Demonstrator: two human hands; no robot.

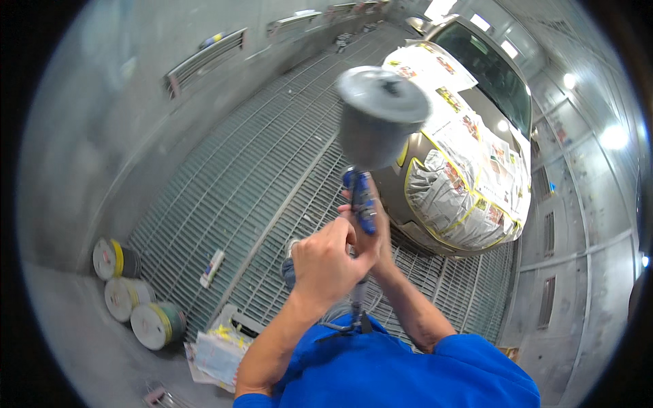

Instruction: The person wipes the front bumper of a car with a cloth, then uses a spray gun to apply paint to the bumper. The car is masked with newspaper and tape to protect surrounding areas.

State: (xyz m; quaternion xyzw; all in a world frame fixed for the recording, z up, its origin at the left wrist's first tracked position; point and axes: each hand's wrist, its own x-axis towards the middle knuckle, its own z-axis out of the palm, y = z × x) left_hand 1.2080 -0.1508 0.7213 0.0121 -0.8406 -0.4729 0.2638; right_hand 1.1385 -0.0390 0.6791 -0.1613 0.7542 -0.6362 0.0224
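Observation:
A blue spray gun with a large grey paint cup on top is held out in front of me; the cup is slightly blurred. My right hand wraps round the gun's handle, mostly hidden behind the gun and my other hand. Curled fingers of my left hand pinch at the rear end of the gun; the exact part between them is hidden. Below the hands an air hose hangs down toward my waist.
A car masked with paper, plastic sheeting and yellow tape stands ahead right. Metal grating covers the floor. At left are several drums, a tube and a paper pile. Grey walls flank the space.

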